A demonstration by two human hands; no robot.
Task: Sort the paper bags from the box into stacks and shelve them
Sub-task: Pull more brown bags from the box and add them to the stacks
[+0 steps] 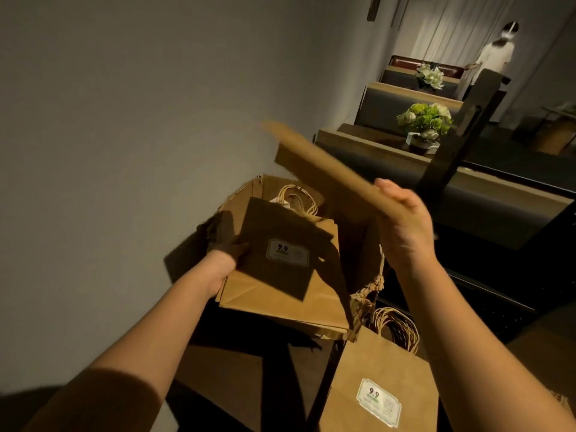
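Two hands work above the torn box (pixel 366 241): the left hand (pixel 223 263) grips a stack of paper bags (pixel 280 275) over it, the right hand (pixel 405 226) holds a blurred raised bag (pixel 327 165). Another labelled bag (pixel 378 385) lies lower right.

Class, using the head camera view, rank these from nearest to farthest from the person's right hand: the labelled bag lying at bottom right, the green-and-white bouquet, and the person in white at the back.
Measured from the right hand:
1. Labelled bag, just below the hand, nearest the camera.
2. Green-and-white bouquet, on a table above the hand.
3. Person in white, far back, top right.
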